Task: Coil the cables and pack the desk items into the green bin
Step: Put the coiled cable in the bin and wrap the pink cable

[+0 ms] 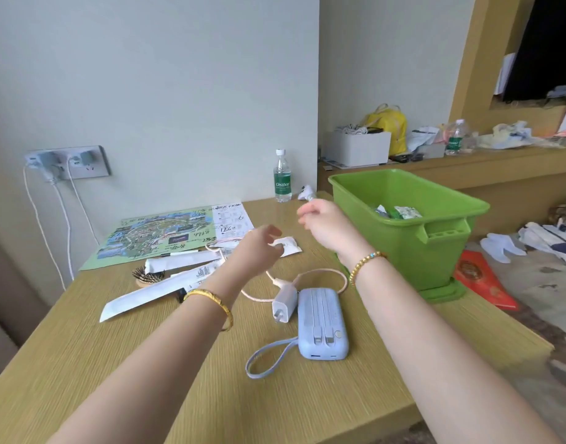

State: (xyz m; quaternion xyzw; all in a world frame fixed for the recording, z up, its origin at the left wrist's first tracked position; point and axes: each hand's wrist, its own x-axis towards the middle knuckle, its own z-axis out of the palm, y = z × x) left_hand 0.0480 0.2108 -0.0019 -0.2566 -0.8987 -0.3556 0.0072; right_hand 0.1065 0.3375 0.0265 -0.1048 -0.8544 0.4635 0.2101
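Two hands hover over the desk (83, 347), left hand (259, 248) loosely curled and empty near a white packet (288, 246), right hand (320, 219) with fingers pinched, contents unclear, at nine o'clock of the green bin (435, 251); best lift the packet cleanly over the rim.

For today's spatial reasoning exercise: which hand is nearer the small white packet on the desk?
Left. The left hand is right beside the white packet; the right hand hovers higher, toward the green bin.

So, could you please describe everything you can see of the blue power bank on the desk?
The power bank is a pale blue, rounded plastic block lying flat on the wooden desk, between the forearms. Built-in cables sit in grooves on its top, and a blue wrist loop trails from its near left corner. A white charger plug lies against its left side. Neither hand touches it.
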